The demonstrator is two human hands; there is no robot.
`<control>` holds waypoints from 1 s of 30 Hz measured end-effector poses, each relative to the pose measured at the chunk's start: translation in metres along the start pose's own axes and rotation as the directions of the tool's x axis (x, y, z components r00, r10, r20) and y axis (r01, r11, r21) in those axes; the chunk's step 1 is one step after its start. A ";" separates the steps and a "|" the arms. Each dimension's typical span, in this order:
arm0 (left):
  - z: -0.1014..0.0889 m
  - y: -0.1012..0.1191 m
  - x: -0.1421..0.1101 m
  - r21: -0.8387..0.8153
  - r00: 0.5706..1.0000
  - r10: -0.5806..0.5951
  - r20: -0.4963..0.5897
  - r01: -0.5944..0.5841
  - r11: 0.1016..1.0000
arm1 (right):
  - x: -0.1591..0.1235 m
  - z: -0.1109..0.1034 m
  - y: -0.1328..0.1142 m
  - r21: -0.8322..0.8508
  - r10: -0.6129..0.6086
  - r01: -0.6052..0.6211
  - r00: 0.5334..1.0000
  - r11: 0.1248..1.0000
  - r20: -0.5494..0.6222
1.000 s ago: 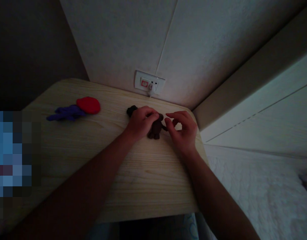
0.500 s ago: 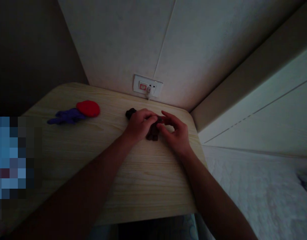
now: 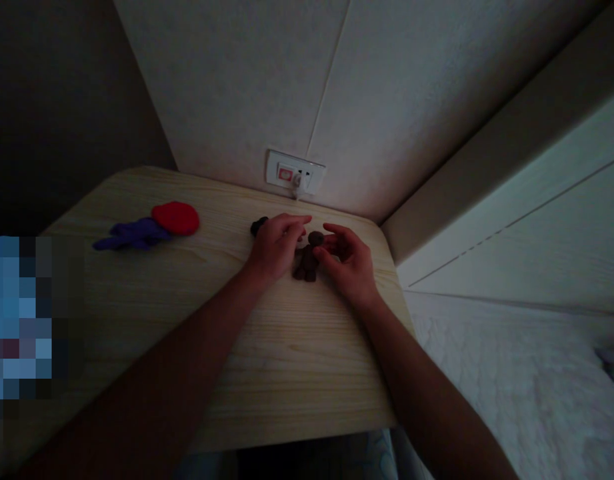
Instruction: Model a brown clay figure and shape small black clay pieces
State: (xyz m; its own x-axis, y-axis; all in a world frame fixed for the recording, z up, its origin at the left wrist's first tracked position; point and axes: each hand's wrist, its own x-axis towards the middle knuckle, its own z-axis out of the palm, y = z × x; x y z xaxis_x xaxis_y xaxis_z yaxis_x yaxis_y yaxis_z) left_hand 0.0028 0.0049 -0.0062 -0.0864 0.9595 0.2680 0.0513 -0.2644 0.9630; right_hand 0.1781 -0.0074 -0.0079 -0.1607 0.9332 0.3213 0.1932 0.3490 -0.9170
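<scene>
1. Figurine (image 3: 309, 265), brown, rests mid-frame on the table (image 3: 287, 360).
2. Right hand (image 3: 347, 267) lightly grasps its side, apparently steadying it.
3. Left hand (image 3: 273, 247), loosely parted, grips nothing visible; contact unclear.

The wooden tabletop (image 3: 267, 373) bears a brown figure (image 3: 309, 261) between the left hand (image 3: 273, 248) and right hand (image 3: 351, 265), a black lump (image 3: 257, 227) beside the left; farther left, a purple piece (image 3: 137, 233) touches a red piece (image 3: 177, 218).
</scene>
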 end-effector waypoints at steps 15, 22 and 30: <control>0.002 0.003 0.002 -0.123 0.992 0.002 -0.130 -0.018 0.992 | 0.000 0.000 -0.004 -0.006 0.012 -0.012 1.000 1.000 -0.005; 0.001 0.002 0.001 -0.157 0.994 -0.010 -0.104 -0.007 0.988 | 0.000 0.000 -0.004 0.019 0.010 -0.010 1.000 1.000 -0.004; 0.001 0.004 0.001 -0.229 0.986 -0.063 -0.155 0.026 0.973 | 0.000 0.001 -0.005 0.041 0.015 -0.015 1.000 0.999 -0.011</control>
State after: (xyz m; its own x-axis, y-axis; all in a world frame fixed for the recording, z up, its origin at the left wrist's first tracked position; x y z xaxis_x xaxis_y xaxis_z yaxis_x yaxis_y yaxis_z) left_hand 0.0039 0.0044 -0.0020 -0.2425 0.9476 0.2082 -0.1803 -0.2548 0.9500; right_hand 0.1763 -0.0096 -0.0038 -0.1474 0.9393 0.3097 0.1553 0.3312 -0.9307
